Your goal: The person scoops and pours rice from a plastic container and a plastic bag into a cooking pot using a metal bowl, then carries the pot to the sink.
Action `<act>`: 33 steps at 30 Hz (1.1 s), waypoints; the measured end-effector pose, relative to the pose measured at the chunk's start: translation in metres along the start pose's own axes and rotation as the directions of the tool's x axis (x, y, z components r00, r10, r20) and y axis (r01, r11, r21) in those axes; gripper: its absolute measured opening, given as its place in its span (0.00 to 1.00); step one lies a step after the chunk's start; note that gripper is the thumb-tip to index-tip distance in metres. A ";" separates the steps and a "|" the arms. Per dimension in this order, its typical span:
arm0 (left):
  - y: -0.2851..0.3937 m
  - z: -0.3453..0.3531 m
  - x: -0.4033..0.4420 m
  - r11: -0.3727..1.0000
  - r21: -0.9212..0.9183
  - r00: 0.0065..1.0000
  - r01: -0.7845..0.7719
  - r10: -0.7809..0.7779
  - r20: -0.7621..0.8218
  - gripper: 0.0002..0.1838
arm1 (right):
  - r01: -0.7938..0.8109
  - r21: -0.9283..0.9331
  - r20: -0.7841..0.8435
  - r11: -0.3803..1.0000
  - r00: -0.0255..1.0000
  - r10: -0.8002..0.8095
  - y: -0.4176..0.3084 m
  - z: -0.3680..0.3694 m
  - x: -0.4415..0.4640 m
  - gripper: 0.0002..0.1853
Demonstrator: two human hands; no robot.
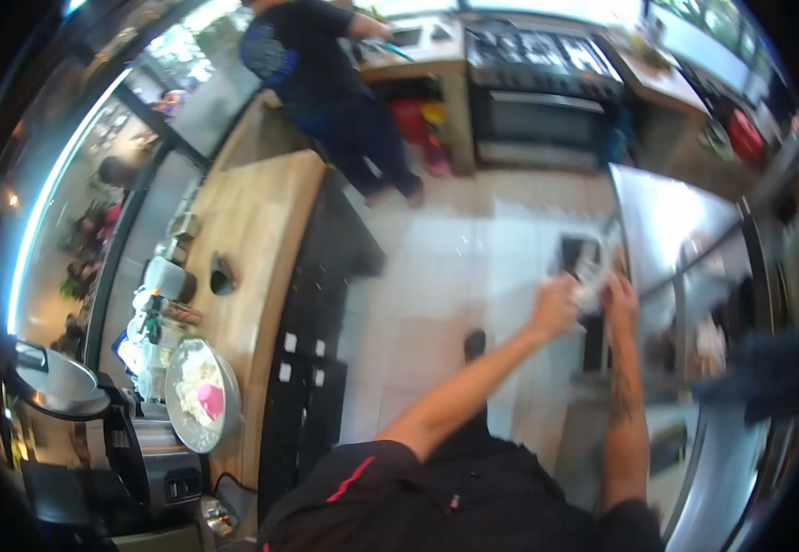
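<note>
In front of my body both hands are raised over the floor near the steel counter. My left hand (557,305) is closed on the lower left side of a whitish, partly see-through item (591,269), too blurred to name for certain. My right hand (618,299) pinches the same item at its right side, fingers pressed together. The two hands are close but apart. A dark object (581,248) shows behind the item; its kind is unclear.
At left, a wooden counter (257,230) bears a bowl (226,405) of pale food with a pink scoop (209,401), and several containers. A stand mixer (123,432) is nearer. Steel counter (675,212) at right. A person (326,92) works near the stove (546,101).
</note>
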State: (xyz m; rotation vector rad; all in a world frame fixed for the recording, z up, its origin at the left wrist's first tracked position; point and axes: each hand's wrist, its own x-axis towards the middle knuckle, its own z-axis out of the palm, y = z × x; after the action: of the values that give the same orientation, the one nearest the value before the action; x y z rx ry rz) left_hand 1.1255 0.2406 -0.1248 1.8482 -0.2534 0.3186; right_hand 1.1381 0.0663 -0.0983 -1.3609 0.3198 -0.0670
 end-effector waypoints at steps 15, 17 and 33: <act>-0.087 0.035 0.228 0.926 -0.164 0.802 0.340 -0.194 0.564 0.19 | 0.308 -0.598 0.135 0.739 0.949 -0.286 -0.050 0.059 0.173 0.19; -0.070 0.010 0.251 0.938 -0.088 0.771 0.337 -0.221 0.597 0.18 | 0.231 -0.625 0.140 0.745 0.973 -0.184 -0.058 0.072 0.178 0.20; -0.154 0.031 0.360 0.759 0.009 0.418 0.651 -0.368 0.831 0.17 | 0.095 -0.642 0.108 0.761 0.994 -0.033 -0.042 0.039 0.258 0.13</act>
State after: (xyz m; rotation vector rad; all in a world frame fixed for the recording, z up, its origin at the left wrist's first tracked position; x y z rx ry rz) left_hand 1.5177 0.2513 -0.1481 1.5172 -0.2922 -1.0081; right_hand 1.4006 0.0345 -0.0990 -2.0655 0.2233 0.0577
